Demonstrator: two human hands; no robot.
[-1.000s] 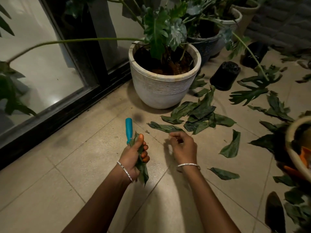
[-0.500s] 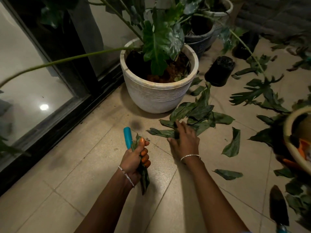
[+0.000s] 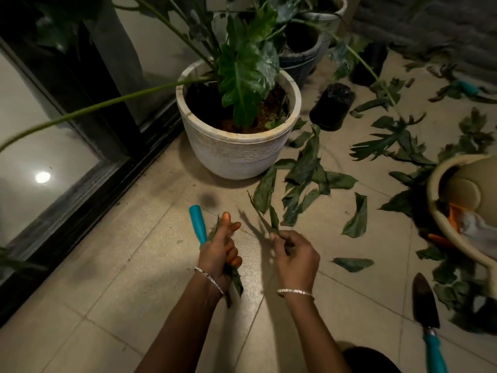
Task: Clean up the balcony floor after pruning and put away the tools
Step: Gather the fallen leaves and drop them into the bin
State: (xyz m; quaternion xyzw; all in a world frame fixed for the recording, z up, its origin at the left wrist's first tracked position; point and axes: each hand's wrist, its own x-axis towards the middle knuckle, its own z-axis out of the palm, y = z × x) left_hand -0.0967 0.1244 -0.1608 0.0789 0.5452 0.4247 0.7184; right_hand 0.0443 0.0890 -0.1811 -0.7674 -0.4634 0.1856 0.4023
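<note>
Leaf (image 3: 273, 220) now aloft, tip toward pot (image 3: 236, 154)

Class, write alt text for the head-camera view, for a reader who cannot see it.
A person's left hand grips a teal-handled tool with a bunch of leaves, while the right hand pinches a leaf above the tiled floor. More cut leaves lie beside a white ribbed plant pot; a trowel lies at right.
</note>
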